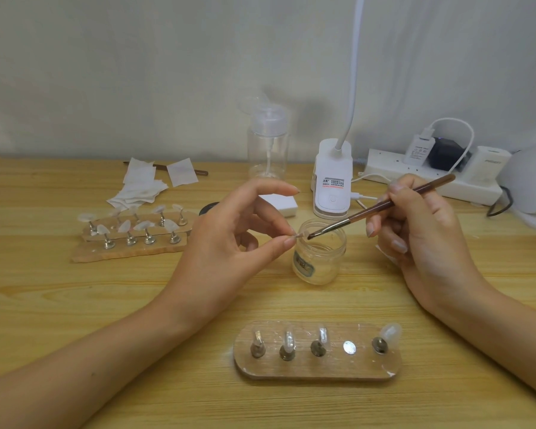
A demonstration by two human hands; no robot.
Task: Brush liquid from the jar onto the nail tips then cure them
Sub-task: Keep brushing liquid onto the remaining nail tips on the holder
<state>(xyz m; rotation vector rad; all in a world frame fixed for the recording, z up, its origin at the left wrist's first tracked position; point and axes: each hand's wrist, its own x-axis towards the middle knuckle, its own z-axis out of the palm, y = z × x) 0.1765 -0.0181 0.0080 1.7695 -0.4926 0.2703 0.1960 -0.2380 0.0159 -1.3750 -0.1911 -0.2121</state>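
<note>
- Two bare hands work above the wooden table [75, 305], one on each side of a single small glass jar [319, 253] that stands open at the middle.
- The left hand [229, 243] pinches one nail tip [302, 234] between thumb and forefinger; the tip sticks out to the right of that grip, over the jar's left rim. The other fingers are spread and loose.
- The right hand [421, 233] is closed on one brown-handled brush [381, 209], held like a pen; the handle runs up and right past the fingers, and the dark bristles point down-left over the jar mouth, touching or just short of the pinched tip.
- Near the front edge lies one oval wooden stand [317, 371] with five metal spots in a row: four carry upright holders, the fourth from the left is a bare disc.
- On that stand, the rightmost holder bears a clear nail tip [391, 332]; what sits on the other three is hard to make out.
- At the left lie two more wooden stands [130, 250], stacked or just beside each other, with about nine clear tips on holders.
- Behind: one clear pump bottle [268, 144], one white clip lamp [333, 184], one power strip [427, 178], several white wipes [143, 187], and a second brush [198, 172] half under them.
</note>
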